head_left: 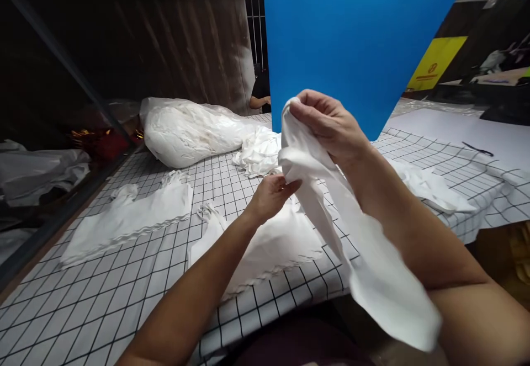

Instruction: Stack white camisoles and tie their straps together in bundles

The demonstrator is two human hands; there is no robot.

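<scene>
A limp piece of white fabric [385, 266] hangs between my two hands above the table. My right hand [331, 123] pinches its upper edge, thumb against fingers. Lower and to the left, my left hand [272, 195] grips a fold of the same fabric. The long loose end drapes down past the table's front edge, under my right forearm. Beneath my hands lies a stack of white fabric pieces [277, 239] with wavy layered edges, partly hidden by my left arm. A similar white stack [141, 217] rests farther left.
The table has a checked cloth [95, 305]. A crumpled white pile [259, 150] and a stuffed plastic bag [190, 131] sit behind. Beyond stands a blue panel [343, 51]. More white fabric [434, 186] and a thin dark tool [478, 149] lie right. Another person [260, 93] is partly visible.
</scene>
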